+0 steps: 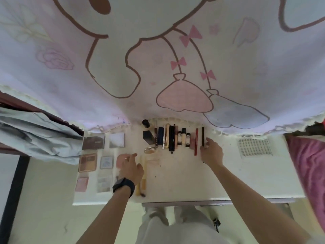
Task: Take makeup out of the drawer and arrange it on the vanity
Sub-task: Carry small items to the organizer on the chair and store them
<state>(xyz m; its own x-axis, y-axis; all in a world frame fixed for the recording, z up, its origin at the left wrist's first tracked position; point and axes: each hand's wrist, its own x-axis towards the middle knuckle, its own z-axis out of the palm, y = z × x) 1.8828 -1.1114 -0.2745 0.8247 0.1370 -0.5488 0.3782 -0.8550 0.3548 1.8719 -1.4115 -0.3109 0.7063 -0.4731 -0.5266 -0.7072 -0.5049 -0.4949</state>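
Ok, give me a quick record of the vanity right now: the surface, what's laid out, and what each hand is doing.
surface: white vanity top, with a cartoon-print cloth hanging behind it
back row: tubes and small bottles lying side by side
left side: flat palettes in two columns
left hand: open, over the vanity beside a yellow stick, holding nothing
right hand: pinches the black pencil at the row's right end, next to a red pencil

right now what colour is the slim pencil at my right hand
Black; the pencil at the right hand shows best in the head view.
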